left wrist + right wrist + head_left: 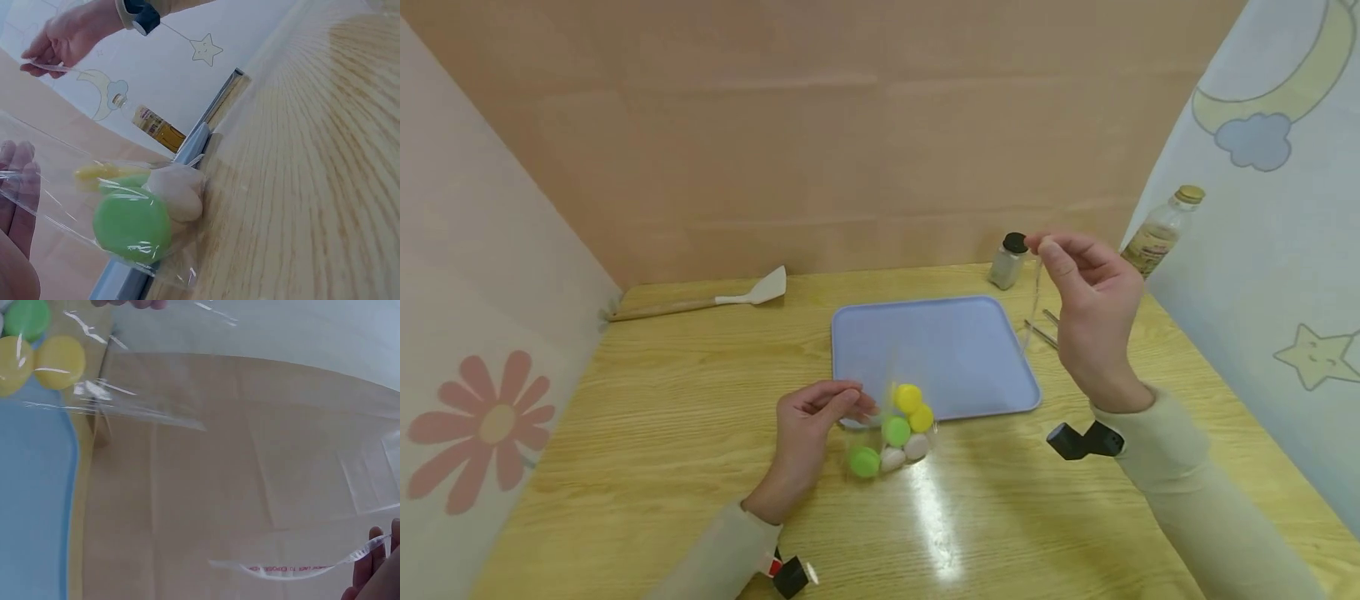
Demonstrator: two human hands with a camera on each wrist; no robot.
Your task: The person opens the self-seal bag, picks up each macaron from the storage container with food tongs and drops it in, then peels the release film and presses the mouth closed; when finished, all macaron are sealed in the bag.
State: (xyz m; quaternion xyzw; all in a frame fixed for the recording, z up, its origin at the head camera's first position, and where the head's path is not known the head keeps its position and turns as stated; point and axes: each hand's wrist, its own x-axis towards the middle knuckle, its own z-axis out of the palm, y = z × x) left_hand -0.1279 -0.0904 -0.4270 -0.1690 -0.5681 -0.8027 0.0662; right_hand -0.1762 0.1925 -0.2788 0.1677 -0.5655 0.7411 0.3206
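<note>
My left hand (808, 429) pinches a clear plastic bag (62, 181) by its upper part, over the table. Inside are several small round pieces: yellow (907, 397), green (132, 225) and white (917, 447). The bag overlaps the tray's near edge in the head view, and its mouth spreads loosely in the right wrist view. Raised at the right, my right hand (1099, 312) pinches a thin clear plastic strip (290, 571) with red print on it. That strip hangs down from the fingertips, apart from the bag.
A blue tray (940, 333) lies mid-table. Beyond its right corner stands a black-capped jar (1007, 262). Metal utensils (1042, 333) lie partly hidden behind my right hand, with an oil bottle (1157, 233) farther right. A white spatula (765, 288) lies at the back left.
</note>
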